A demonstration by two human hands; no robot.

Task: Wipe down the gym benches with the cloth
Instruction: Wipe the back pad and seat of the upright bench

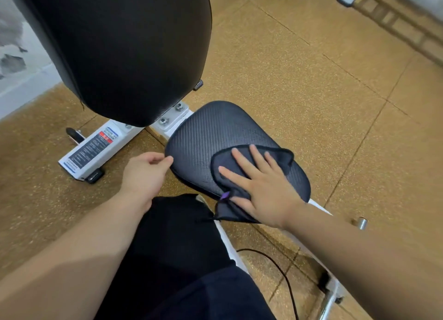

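The bench's small textured black seat pad (211, 137) sits at the centre of the view, with the large smooth black back pad (124, 46) rising behind it at upper left. A dark grey cloth (223, 166) with a purple tag lies on the seat's near right part and hangs over its front edge. My right hand (261, 188) presses flat on the cloth with fingers spread. My left hand (146, 173) is at the seat's left edge, fingers loosely curled, fingertips touching the pad's rim and holding nothing.
The white metal frame (96, 149) with a warning label runs left under the pads; another frame bar (321, 209) runs right. A black cable (275, 264) lies on the brown speckled floor tiles. My dark-clothed knee (177, 238) is just in front of the seat. More equipment stands at the top right.
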